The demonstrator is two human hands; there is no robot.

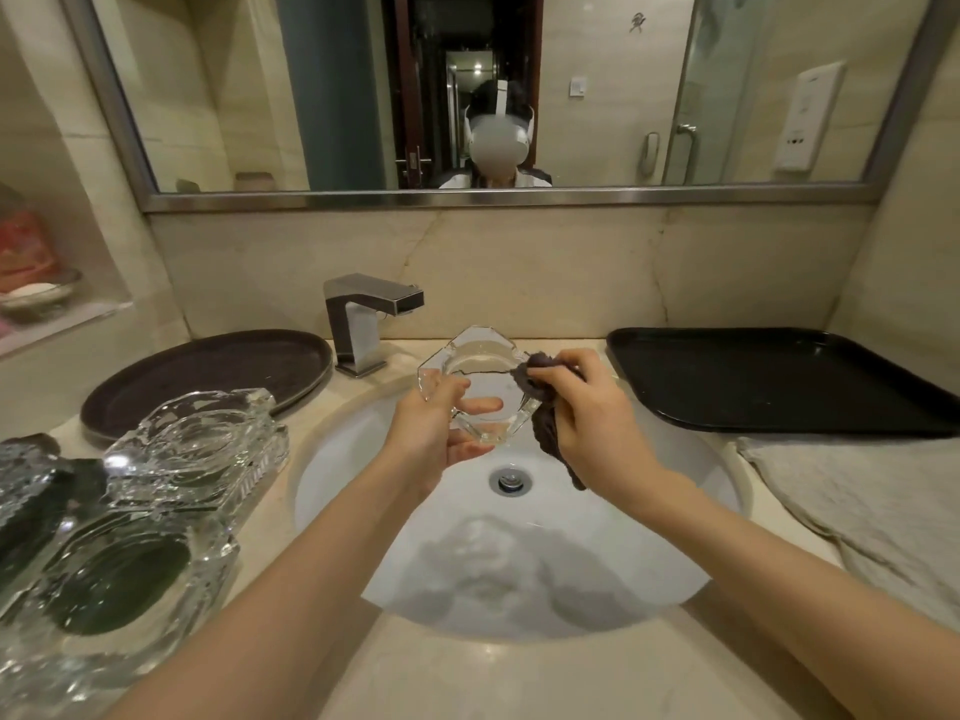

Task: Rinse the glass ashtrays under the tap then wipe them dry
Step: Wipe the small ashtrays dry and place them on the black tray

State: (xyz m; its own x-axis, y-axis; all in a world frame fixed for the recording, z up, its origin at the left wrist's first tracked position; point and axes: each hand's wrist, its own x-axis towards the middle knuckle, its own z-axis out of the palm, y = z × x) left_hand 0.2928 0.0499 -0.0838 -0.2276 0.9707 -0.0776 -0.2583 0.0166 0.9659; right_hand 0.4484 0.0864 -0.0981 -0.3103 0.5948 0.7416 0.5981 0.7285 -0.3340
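1. Holding a clear octagonal glass ashtray (480, 384) above the white oval basin (649, 537), tilted so its hollow faces the camera.
2. Left hand (434, 431) closed on the ashtray's lower left rim, thumb in front over the edge, fingers behind and seen through the glass.
3. Right hand (587, 407) clenched round a dark brown cloth (545, 423), pressing a bunched corner against the ashtray's right rim; rest of the cloth hanging below the hand toward the chrome drain (510, 480).
4. Standing behind and left of the ashtray, a square chrome tap (363, 314), apart from it; no water visible at the spout.
5. Lying on the beige stone worktop (467, 683) left of the tap, a dark round tray (208, 379).
6. Crowding the near left of the worktop, more clear cut-glass ashtrays (156, 491), touching one another; exact count hard to tell.
7. Resting on the right side, a black rectangular tray (769, 379), with a grey towel (872, 511) spread just in front of it.
8. Running across the wall above, a steel-framed mirror (493, 200).
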